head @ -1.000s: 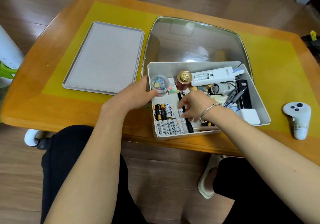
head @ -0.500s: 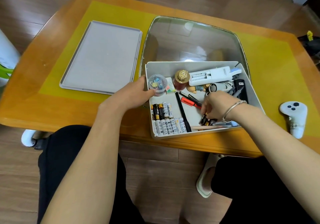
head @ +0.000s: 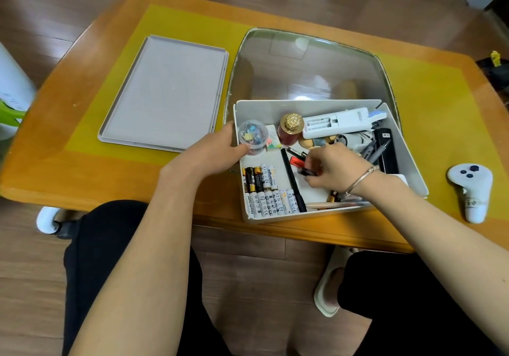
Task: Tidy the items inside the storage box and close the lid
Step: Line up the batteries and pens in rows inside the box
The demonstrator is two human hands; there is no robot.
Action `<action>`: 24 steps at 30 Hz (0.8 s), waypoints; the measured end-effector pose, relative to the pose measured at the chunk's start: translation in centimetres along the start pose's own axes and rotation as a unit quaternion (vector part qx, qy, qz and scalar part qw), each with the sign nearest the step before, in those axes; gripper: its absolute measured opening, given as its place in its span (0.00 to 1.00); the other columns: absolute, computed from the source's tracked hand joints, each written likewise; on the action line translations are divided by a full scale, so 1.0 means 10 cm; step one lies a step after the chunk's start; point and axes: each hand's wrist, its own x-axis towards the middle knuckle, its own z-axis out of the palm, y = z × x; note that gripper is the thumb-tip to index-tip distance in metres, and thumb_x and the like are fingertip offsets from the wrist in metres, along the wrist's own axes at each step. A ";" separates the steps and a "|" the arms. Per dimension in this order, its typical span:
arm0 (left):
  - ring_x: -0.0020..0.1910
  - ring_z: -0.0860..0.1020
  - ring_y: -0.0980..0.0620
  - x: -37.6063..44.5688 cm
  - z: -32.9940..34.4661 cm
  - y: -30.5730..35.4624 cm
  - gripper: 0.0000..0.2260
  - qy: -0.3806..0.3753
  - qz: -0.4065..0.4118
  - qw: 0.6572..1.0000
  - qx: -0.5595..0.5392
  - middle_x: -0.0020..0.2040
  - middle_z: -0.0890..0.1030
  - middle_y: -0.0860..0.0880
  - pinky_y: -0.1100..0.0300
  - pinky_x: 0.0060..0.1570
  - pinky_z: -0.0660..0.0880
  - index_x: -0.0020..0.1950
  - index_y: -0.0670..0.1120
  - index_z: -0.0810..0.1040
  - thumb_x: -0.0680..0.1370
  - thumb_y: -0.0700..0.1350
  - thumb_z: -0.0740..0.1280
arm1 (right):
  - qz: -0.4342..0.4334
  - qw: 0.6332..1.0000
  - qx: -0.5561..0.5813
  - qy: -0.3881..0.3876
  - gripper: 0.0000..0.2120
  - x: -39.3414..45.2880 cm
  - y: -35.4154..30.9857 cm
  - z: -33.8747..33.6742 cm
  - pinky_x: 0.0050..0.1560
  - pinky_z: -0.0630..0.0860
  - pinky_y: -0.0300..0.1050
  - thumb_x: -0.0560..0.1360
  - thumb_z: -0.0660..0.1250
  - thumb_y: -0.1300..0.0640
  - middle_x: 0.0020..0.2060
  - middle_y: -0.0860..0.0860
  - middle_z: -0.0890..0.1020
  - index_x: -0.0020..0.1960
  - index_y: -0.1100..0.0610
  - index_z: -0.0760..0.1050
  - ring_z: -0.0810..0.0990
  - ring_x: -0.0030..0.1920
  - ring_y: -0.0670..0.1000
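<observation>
- holding the left wall of the storage box, the left hand had its fingers curled over the rim, with the thumb near a small clear tub of bright clips.
- the right hand was inside the box, and its fingers pinched a small dark thing i could not make out. a thin bracelet sat on that wrist.
- a row of batteries lay side by side in the near left corner of the box, some black and gold, most white.
- a long black pen lay just right of the batteries.
- a red bottle with a gold cap stood at the back, beside a white charger with batteries in it.
- the box sat at the near edge of the table, partly on a shiny tray.
- the box lid lay flat on the table, off to the left, apart from the box.
- a white controller lay on the table to the right of the box.
</observation>
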 end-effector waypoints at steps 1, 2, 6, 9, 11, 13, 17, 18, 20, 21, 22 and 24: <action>0.42 0.75 0.61 0.00 0.00 0.00 0.22 0.001 0.000 1.000 -0.001 0.52 0.75 0.53 0.65 0.33 0.68 0.72 0.52 0.61 0.80 0.53 0.61 | 0.022 0.996 0.081 0.020 0.06 0.01 -0.08 0.00 0.35 0.71 0.39 0.69 0.72 0.56 0.32 0.48 0.79 0.42 0.54 0.75 0.81 0.35 0.51; 0.41 0.75 0.61 0.00 -0.01 0.00 0.22 0.001 -0.001 1.000 0.000 0.52 0.75 0.53 0.65 0.33 0.68 0.72 0.51 0.61 0.80 0.53 0.61 | 0.041 0.986 0.159 0.027 0.07 0.02 -0.17 0.02 0.31 0.73 0.39 0.70 0.72 0.58 0.31 0.50 0.80 0.44 0.54 0.74 0.81 0.30 0.49; 0.44 0.76 0.57 0.00 0.00 0.01 0.22 0.003 0.001 1.000 0.002 0.55 0.75 0.52 0.65 0.35 0.70 0.72 0.51 0.61 0.80 0.53 0.61 | 0.098 0.944 0.314 0.011 0.11 0.16 -0.48 0.16 0.20 0.72 0.37 0.72 0.71 0.61 0.26 0.53 0.81 0.52 0.56 0.74 0.78 0.21 0.46; 0.46 0.76 0.55 -0.01 0.00 0.01 0.23 0.007 0.004 1.000 0.002 0.56 0.75 0.51 0.65 0.35 0.70 0.73 0.52 0.60 0.80 0.53 0.61 | 0.131 0.926 0.354 -0.007 0.12 0.28 -0.59 0.22 0.22 0.75 0.40 0.71 0.72 0.58 0.25 0.54 0.81 0.52 0.57 0.74 0.80 0.23 0.50; 0.45 0.76 0.56 -0.01 0.00 0.00 0.23 0.009 0.006 1.000 0.005 0.56 0.75 0.51 0.65 0.35 0.70 0.73 0.52 0.60 0.80 0.53 0.61 | 0.130 0.935 0.330 -0.007 0.13 0.32 -0.60 0.26 0.23 0.75 0.39 0.70 0.73 0.55 0.27 0.55 0.82 0.52 0.57 0.74 0.80 0.23 0.49; 0.42 0.76 0.59 0.00 0.00 0.00 0.22 0.008 0.007 1.000 0.005 0.54 0.75 0.52 0.65 0.34 0.70 0.73 0.52 0.61 0.80 0.53 0.61 | 0.120 0.963 0.242 0.017 0.17 0.34 -0.57 0.28 0.32 0.78 0.42 0.68 0.75 0.49 0.35 0.52 0.83 0.52 0.56 0.76 0.80 0.28 0.49; 0.41 0.75 0.61 0.01 0.00 -0.02 0.23 0.008 0.006 1.000 0.006 0.53 0.75 0.53 0.66 0.32 0.69 0.73 0.52 0.60 0.80 0.53 0.61 | 0.124 0.984 0.122 0.031 0.25 0.37 -0.49 0.31 0.46 0.74 0.43 0.65 0.75 0.42 0.42 0.49 0.78 0.55 0.56 0.76 0.76 0.43 0.48; 0.41 0.75 0.61 0.01 0.01 -0.01 0.23 0.009 0.007 1.000 0.008 0.53 0.75 0.53 0.66 0.32 0.68 0.73 0.52 0.60 0.80 0.54 0.61 | 0.126 0.985 0.114 0.027 0.26 0.38 -0.48 0.33 0.47 0.73 0.43 0.65 0.74 0.41 0.43 0.49 0.79 0.56 0.56 0.76 0.75 0.45 0.48; 0.40 0.75 0.61 0.02 0.02 -0.02 0.22 0.010 0.011 1.000 0.010 0.52 0.74 0.54 0.66 0.31 0.68 0.72 0.52 0.61 0.80 0.54 0.61 | 0.130 0.985 0.109 0.035 0.26 0.39 -0.48 0.35 0.49 0.76 0.45 0.65 0.74 0.41 0.45 0.51 0.80 0.56 0.56 0.76 0.77 0.46 0.49; 0.40 0.75 0.61 0.02 0.02 -0.02 0.22 0.011 0.012 1.000 0.010 0.52 0.74 0.54 0.66 0.31 0.68 0.72 0.51 0.61 0.80 0.54 0.61 | 0.131 0.985 0.107 0.041 0.26 0.39 -0.49 0.36 0.50 0.76 0.46 0.65 0.74 0.40 0.46 0.51 0.81 0.55 0.56 0.76 0.78 0.47 0.50; 0.41 0.75 0.61 0.02 0.02 -0.02 0.22 0.011 0.012 1.000 0.009 0.53 0.74 0.53 0.66 0.32 0.69 0.72 0.51 0.61 0.80 0.54 0.61 | 0.131 0.985 0.102 0.044 0.26 0.39 -0.50 0.36 0.50 0.77 0.47 0.65 0.73 0.40 0.46 0.52 0.81 0.55 0.56 0.76 0.78 0.48 0.51; 0.41 0.75 0.61 0.03 0.02 -0.03 0.22 0.012 0.012 1.000 0.011 0.53 0.74 0.53 0.66 0.32 0.69 0.72 0.51 0.61 0.80 0.54 0.61 | 0.122 0.987 0.087 0.050 0.25 0.39 -0.51 0.37 0.50 0.76 0.47 0.66 0.73 0.41 0.47 0.52 0.81 0.55 0.56 0.76 0.78 0.49 0.52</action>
